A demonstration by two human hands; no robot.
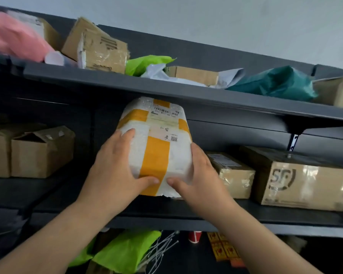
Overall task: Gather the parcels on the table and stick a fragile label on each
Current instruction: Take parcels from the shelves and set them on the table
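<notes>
A white foam parcel (pixel 156 139) crossed with yellow tape and bearing a shipping label stands in the middle shelf opening. My left hand (pixel 115 171) grips its left side and my right hand (pixel 198 178) grips its right side, both thumbs pressing on the near face. Its base rests at the front of the middle shelf (pixel 265 216). Down on the table below lie a strip of orange-yellow fragile labels (pixel 224 248) and a lime-green mailer bag (pixel 125 252).
Brown cartons sit left (pixel 40 153) and right (pixel 232 173) of the parcel, plus a large SF box (pixel 303 178). The top shelf (pixel 166 86) holds cartons and pink, green, teal and white bags. White cable ties (pixel 160 252) and a red cup (pixel 194 236) lie below.
</notes>
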